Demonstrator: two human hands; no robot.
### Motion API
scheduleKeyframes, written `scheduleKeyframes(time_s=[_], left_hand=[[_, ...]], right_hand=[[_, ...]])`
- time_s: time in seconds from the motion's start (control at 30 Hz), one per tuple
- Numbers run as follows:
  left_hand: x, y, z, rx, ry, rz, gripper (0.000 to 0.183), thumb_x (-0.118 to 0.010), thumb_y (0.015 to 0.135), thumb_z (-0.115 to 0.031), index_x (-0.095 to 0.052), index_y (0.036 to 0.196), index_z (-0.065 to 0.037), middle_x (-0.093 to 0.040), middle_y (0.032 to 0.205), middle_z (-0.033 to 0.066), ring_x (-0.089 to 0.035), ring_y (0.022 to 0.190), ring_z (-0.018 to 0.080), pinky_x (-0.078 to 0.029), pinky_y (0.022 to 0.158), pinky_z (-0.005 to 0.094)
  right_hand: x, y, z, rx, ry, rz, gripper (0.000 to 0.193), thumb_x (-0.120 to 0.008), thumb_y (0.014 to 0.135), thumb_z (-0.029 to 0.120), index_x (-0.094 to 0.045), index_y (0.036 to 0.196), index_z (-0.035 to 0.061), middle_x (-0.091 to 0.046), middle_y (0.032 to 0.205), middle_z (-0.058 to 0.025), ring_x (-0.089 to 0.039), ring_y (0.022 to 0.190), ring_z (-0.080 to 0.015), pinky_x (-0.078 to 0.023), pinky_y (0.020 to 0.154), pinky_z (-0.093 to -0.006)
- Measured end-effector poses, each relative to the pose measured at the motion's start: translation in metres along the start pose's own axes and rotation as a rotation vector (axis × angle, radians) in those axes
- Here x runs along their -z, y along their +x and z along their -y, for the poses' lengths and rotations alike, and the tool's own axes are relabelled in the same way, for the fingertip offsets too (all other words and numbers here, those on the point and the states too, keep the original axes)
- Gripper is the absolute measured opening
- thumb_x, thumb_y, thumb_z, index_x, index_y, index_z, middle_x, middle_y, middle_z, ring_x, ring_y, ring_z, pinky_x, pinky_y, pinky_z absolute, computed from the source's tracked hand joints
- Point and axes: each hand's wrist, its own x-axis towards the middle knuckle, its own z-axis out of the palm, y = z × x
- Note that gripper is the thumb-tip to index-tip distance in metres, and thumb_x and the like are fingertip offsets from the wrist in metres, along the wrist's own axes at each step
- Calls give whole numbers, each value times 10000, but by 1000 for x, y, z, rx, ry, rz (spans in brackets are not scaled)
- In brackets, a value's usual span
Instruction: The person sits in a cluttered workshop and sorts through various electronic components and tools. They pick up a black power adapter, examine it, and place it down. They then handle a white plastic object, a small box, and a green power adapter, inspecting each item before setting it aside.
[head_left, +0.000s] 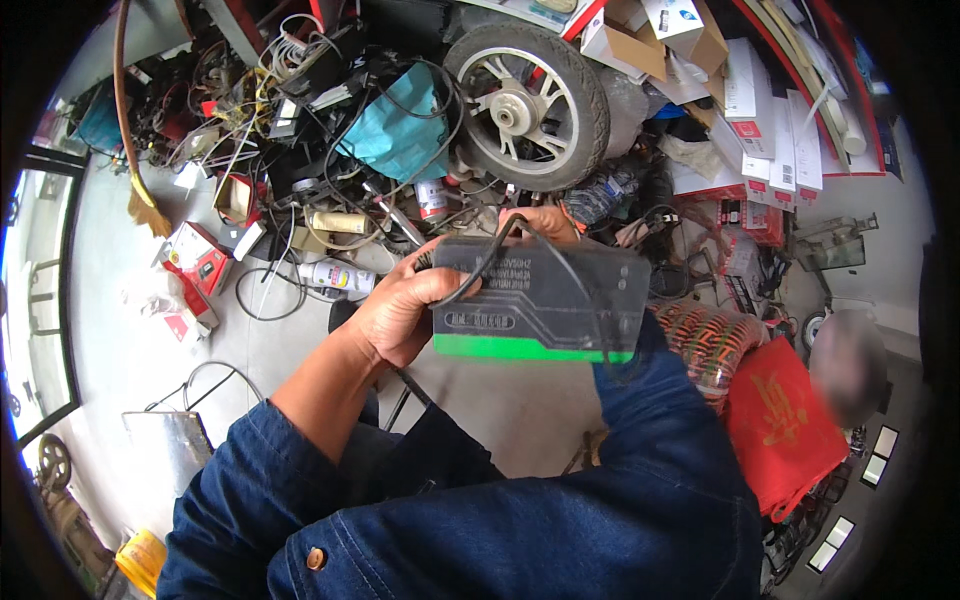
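A black box-shaped charger (540, 300) with a bright green strip along its near edge is held up in front of me. My left hand (400, 305) grips its left end, the thumb lying on the top face over a black cable (570, 262). That cable loops up past the far edge and back down across the box. At the far edge, beside the loop, part of my right hand (545, 222) shows, closed around the charger and its cable. The box hides most of that hand and wrist; the right sleeve runs in beneath it.
Beyond my hands lie a spoked wheel with tire (525, 107), a teal bag (400, 125), a spray can (337, 276) and tangled cables. Cartons (765, 120) are stacked at the far right. Nearer right are wrapped tires (705, 345) and a red bag (785, 430). A broom (148, 205) stands left.
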Motion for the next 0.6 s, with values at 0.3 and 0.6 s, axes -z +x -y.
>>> scheduleKeyframes(time_s=[0.3,0.6], left_hand=[[18,6,-5,-362,-249,-375,337,-629,799,-282,-560,1054,-73,-616,996,60,-601,909,200,-465,848,333],[-6,4,-8,-636,215,-586,455,-723,671,-133,-518,1040,36,-612,890,83,-584,779,143,-477,728,251]], right_hand=[[-83,-52,-30,-337,160,-374,233,-500,914,244,-561,922,20,-485,605,1,-465,522,-73,-417,525,-238],[-76,-46,20,-538,44,-128,179,-583,844,146,-540,950,7,-557,652,-36,-550,568,-103,-454,561,-252]])
